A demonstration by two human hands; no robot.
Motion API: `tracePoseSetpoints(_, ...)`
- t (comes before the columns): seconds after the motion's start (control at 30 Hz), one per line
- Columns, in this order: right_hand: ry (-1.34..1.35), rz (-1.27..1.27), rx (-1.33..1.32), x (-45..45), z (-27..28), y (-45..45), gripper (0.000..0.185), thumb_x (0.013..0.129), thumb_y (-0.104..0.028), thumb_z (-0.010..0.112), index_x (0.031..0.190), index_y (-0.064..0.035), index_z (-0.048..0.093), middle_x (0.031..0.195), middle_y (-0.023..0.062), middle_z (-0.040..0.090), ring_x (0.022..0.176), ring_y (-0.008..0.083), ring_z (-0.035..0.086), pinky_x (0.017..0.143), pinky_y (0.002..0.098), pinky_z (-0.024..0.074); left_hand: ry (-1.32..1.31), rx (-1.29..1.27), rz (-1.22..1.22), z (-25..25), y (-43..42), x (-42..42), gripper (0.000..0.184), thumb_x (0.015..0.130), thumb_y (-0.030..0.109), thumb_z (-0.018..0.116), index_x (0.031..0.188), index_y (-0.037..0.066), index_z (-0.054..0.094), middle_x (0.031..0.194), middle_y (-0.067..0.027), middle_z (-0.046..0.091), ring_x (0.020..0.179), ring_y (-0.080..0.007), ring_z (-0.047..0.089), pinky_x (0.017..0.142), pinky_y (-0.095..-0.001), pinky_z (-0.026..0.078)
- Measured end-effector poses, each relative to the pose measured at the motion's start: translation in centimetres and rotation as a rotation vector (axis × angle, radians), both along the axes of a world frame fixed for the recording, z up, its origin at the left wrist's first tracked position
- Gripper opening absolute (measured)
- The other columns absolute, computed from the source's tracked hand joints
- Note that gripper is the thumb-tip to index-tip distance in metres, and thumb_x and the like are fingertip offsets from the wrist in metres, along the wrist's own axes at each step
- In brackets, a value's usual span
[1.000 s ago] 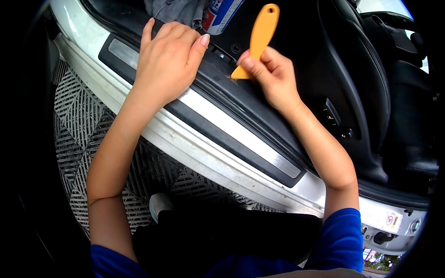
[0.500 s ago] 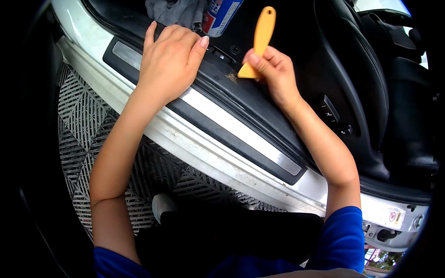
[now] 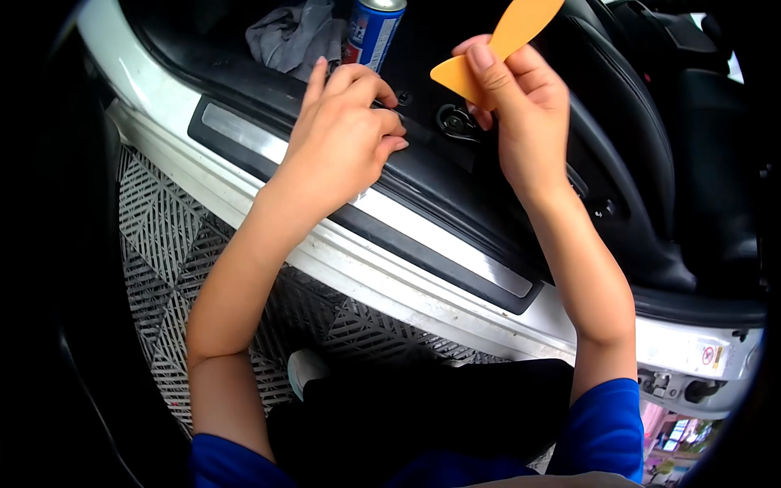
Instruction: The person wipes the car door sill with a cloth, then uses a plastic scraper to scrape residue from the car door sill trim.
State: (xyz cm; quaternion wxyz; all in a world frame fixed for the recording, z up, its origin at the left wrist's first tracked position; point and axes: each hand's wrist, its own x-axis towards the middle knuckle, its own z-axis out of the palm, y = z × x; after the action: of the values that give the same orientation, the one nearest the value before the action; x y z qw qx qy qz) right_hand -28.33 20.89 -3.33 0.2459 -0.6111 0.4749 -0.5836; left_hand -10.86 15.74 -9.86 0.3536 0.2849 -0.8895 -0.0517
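My right hand (image 3: 525, 102) grips a yellow plastic scraper (image 3: 521, 24), raised above the car's black inner sill, with its wide blade pointing left. My left hand (image 3: 346, 134) is over the black sill trim (image 3: 431, 175), palm down, its fingers bent and apart at the trim's inner edge. Nothing shows between those fingers, though their tips are partly hidden. Below the left hand runs the metal sill plate (image 3: 455, 244).
A grey cloth (image 3: 297, 37) and a blue spray can (image 3: 374, 32) are beyond my left hand. The black seat (image 3: 626, 106) stands at the right. The white door sill (image 3: 358, 272) borders the slatted floor (image 3: 163, 211).
My right hand has lifted the scraper up and right, off the trim. My left hand has moved right along the sill, and its fingers have bent. The debris seen on the trim no longer shows.
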Motion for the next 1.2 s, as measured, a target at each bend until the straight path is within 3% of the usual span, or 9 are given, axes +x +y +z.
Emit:
tracePoseSetpoints(0.33, -0.285, -0.178, 0.206, -1.6, 2.6, 8.3, 0.027, 0.100, -0.031, 0.056, 0.103, -0.0048, 0.064, 0.077, 0.0004, 0.057, 0.056, 0.0048, 0.046, 0.048, 0.0172, 0.0336, -0.071, -0.165, -0.075, 0.8, -0.4, -0.7, 0.013, 0.079, 0.003, 0.070, 0.084, 0.002, 0.058, 0.102, -0.0085, 0.057, 0.111, -0.0279, 0.052, 0.109, -0.0490, 0.035)
tracePoseSetpoints(0.37, -0.362, -0.138, 0.184, -2.1, 2.1, 8.9, 0.027, 0.097, -0.032, 0.061, 0.100, -0.0056, 0.068, 0.081, 0.0014, 0.062, 0.057, 0.0045, 0.047, 0.050, 0.0177, 0.0354, -0.082, -0.176, -0.079, 0.4, -0.7, -0.6, 0.013, 0.079, 0.003, 0.070, 0.084, 0.002, 0.058, 0.102, -0.0085, 0.057, 0.111, -0.0279, 0.052, 0.109, -0.0490, 0.035)
tracePoseSetpoints(0.43, -0.373, -0.162, 0.230, -3.0, 1.1, 9.9, 0.027, 0.097, -0.031, 0.061, 0.099, -0.0057, 0.068, 0.080, 0.0014, 0.062, 0.057, 0.0045, 0.048, 0.050, 0.0178, 0.0355, 0.039, 0.058, -0.164, -0.2, -1.1, -0.4, 0.008, 0.084, 0.003, 0.066, 0.085, 0.001, 0.059, 0.103, -0.0095, 0.056, 0.109, -0.0286, 0.050, 0.102, -0.0425, 0.038)
tracePoseSetpoints(0.53, -0.393, -0.207, 0.305, -3.4, 0.6, 10.6, 0.026, 0.097, -0.032, 0.061, 0.098, -0.0060, 0.067, 0.079, 0.0017, 0.060, 0.057, 0.0049, 0.048, 0.051, 0.0184, 0.0360, 0.092, 0.112, -0.139, -0.8, -1.1, -0.1, 0.007, 0.090, 0.007, 0.061, 0.086, 0.001, 0.059, 0.105, -0.0091, 0.056, 0.109, -0.0267, 0.049, 0.097, -0.0375, 0.038)
tracePoseSetpoints(0.77, -0.477, -0.144, 0.325, -3.5, 0.2, 10.8, 0.027, 0.097, -0.033, 0.060, 0.098, -0.0062, 0.067, 0.079, 0.0020, 0.060, 0.057, 0.0057, 0.048, 0.051, 0.0186, 0.0368, 0.211, 0.342, -0.191, -0.4, -1.3, 0.6, 0.014, 0.093, 0.008, 0.054, 0.088, 0.004, 0.066, 0.110, -0.0076, 0.056, 0.118, -0.0250, 0.046, 0.102, -0.0362, 0.035)
tracePoseSetpoints(0.87, -0.380, -0.141, 0.283, -2.9, 0.1, 11.1, 0.027, 0.096, -0.033, 0.062, 0.098, -0.0065, 0.068, 0.079, 0.0025, 0.062, 0.058, 0.0051, 0.050, 0.052, 0.0177, 0.0379, 0.137, 0.238, -0.181, -0.3, -1.0, 0.6, 0.009, 0.089, 0.009, 0.061, 0.089, 0.005, 0.069, 0.110, -0.0076, 0.056, 0.122, -0.0269, 0.045, 0.104, -0.0386, 0.035)
tracePoseSetpoints(0.97, -0.255, -0.169, 0.245, -2.5, 0.4, 11.5, 0.026, 0.094, -0.032, 0.066, 0.098, -0.0064, 0.068, 0.079, 0.0023, 0.064, 0.060, 0.0038, 0.053, 0.053, 0.0167, 0.0396, 0.059, 0.164, -0.091, 0.1, -0.4, 0.1, 0.016, 0.074, 0.011, 0.077, 0.086, 0.003, 0.069, 0.108, -0.0102, 0.055, 0.119, -0.0319, 0.046, 0.100, -0.0438, 0.041)
tracePoseSetpoints(1.13, -0.269, -0.140, 0.232, -2.3, 0.4, 11.8, 0.026, 0.095, -0.032, 0.065, 0.098, -0.0060, 0.068, 0.079, 0.0020, 0.064, 0.060, 0.0035, 0.053, 0.053, 0.0168, 0.0393, 0.014, 0.075, -0.079, 1.0, -0.8, -0.6, 0.012, 0.074, 0.009, 0.076, 0.082, 0.003, 0.068, 0.104, -0.0085, 0.056, 0.113, -0.0304, 0.050, 0.100, -0.0449, 0.041)
tracePoseSetpoints(1.2, -0.288, -0.122, 0.239, -2.1, 0.5, 11.8, 0.026, 0.095, -0.032, 0.065, 0.098, -0.0059, 0.068, 0.079, 0.0020, 0.064, 0.060, 0.0035, 0.053, 0.053, 0.0168, 0.0393, -0.190, -0.093, -0.097, 1.5, -0.8, -0.6, 0.012, 0.081, 0.011, 0.073, 0.079, 0.003, 0.064, 0.105, -0.0066, 0.057, 0.118, -0.0269, 0.049, 0.104, -0.0418, 0.038)
